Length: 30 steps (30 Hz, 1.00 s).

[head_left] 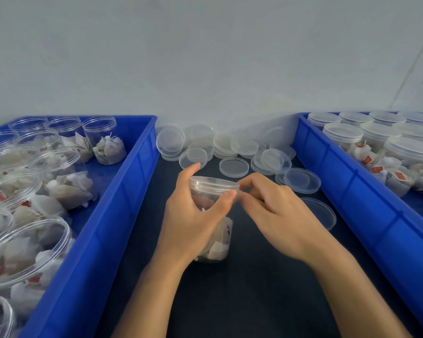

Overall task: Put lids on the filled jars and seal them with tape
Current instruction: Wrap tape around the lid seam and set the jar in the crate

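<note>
While the left hand point(191, 215) wraps its fingers round the jar point(214, 220) standing on the bench point(254, 276), the right hand point(276, 211) pinches at its rim; what it pinches is too clear to tell. Light, thin, slippery plastic likely squashes, so hold its sides gently.

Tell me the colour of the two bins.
Both bins, left and right, are bright blue; the head view shows it.
</note>
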Each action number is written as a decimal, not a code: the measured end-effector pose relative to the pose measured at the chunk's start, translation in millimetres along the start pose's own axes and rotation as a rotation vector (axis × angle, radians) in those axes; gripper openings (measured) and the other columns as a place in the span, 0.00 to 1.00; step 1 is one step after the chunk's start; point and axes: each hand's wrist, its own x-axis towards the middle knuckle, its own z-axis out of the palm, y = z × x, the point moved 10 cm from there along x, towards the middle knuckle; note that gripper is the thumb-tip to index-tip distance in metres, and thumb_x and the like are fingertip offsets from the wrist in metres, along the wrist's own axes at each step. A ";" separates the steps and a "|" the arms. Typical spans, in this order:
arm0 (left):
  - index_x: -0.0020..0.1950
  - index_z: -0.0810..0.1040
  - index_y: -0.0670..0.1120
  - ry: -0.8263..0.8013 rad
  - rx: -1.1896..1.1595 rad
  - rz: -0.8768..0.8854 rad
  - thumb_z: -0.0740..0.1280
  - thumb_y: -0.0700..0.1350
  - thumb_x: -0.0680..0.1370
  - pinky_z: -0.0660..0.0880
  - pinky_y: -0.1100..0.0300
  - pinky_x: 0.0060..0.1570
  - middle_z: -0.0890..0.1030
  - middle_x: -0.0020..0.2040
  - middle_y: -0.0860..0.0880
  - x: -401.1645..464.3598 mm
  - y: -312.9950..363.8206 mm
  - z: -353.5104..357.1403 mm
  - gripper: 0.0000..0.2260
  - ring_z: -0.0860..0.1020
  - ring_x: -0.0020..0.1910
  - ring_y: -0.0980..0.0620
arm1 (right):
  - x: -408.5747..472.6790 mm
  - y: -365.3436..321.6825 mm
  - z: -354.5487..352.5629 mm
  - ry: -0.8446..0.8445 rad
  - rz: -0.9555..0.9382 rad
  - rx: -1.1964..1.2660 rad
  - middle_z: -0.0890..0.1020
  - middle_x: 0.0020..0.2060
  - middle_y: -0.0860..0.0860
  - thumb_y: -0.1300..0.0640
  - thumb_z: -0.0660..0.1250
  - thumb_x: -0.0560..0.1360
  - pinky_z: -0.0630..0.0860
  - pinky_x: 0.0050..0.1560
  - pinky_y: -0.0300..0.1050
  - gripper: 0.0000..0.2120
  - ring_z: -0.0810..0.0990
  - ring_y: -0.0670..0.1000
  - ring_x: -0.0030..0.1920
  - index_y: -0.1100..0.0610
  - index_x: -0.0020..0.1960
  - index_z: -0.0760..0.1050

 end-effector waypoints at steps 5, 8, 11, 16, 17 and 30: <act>0.74 0.66 0.67 0.086 0.080 0.031 0.71 0.73 0.66 0.79 0.59 0.59 0.78 0.62 0.64 3.1 -0.2 -10.8 0.38 0.79 0.61 0.62 | -2.6 -12.8 -8.7 0.090 -0.071 -0.022 0.78 0.32 0.45 0.37 0.61 0.80 0.67 0.35 0.42 0.10 0.75 0.47 0.30 0.39 0.59 0.69; 0.74 0.66 0.67 0.099 0.081 0.033 0.71 0.74 0.67 0.80 0.57 0.59 0.78 0.63 0.64 3.0 -2.3 -12.0 0.38 0.79 0.61 0.62 | -2.1 -15.9 -7.8 0.102 -0.085 -0.066 0.78 0.34 0.42 0.35 0.59 0.79 0.67 0.36 0.43 0.12 0.76 0.47 0.32 0.41 0.55 0.71; 0.73 0.66 0.67 0.131 0.091 0.031 0.71 0.74 0.67 0.80 0.56 0.59 0.78 0.62 0.65 1.7 -1.5 -12.1 0.37 0.79 0.61 0.63 | -2.2 -14.9 -8.9 0.118 -0.091 -0.027 0.78 0.33 0.44 0.38 0.61 0.80 0.68 0.36 0.43 0.09 0.76 0.48 0.32 0.41 0.54 0.71; 0.74 0.67 0.65 0.162 0.079 0.024 0.71 0.73 0.68 0.81 0.51 0.60 0.79 0.63 0.62 0.7 -1.1 -14.0 0.36 0.80 0.60 0.60 | -3.5 -21.5 -9.2 0.156 -0.127 -0.011 0.78 0.33 0.46 0.43 0.63 0.82 0.69 0.36 0.44 0.03 0.76 0.50 0.33 0.40 0.55 0.71; 0.74 0.67 0.65 0.166 0.078 0.026 0.71 0.72 0.68 0.81 0.50 0.60 0.79 0.63 0.62 0.7 -1.0 -14.6 0.36 0.80 0.60 0.59 | -3.4 -21.8 -8.5 0.155 -0.129 -0.021 0.78 0.33 0.46 0.45 0.64 0.83 0.69 0.36 0.44 0.03 0.76 0.50 0.33 0.40 0.55 0.71; 0.75 0.66 0.62 0.218 0.186 0.074 0.72 0.71 0.69 0.80 0.50 0.62 0.76 0.69 0.61 -4.0 8.8 -15.4 0.37 0.77 0.66 0.58 | 0.4 -9.4 -2.9 0.112 -0.051 -0.005 0.78 0.32 0.46 0.49 0.66 0.82 0.70 0.35 0.46 0.05 0.74 0.48 0.30 0.39 0.52 0.71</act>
